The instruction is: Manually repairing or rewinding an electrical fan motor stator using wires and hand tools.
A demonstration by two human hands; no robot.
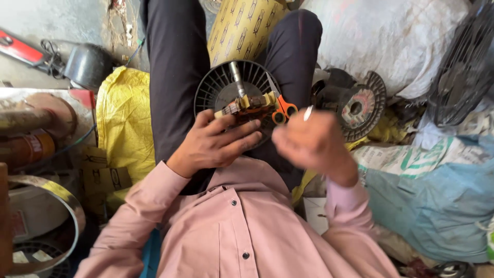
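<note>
The left hand [216, 144] curls its fingers around one small motor part [247, 103] with a metal rod sticking up. It rests on the person's lap, in front of one round black fan cover [216, 87]. One pair of orange-handled scissors [282, 109] lies at 3 o'clock from the motor part, touching it. The right hand [314, 146] is blurry and closed, pinching one thin white strip [307, 113] at its 12 o'clock. One yellow roll [242, 25] sits at 12 o'clock between the two knees.
</note>
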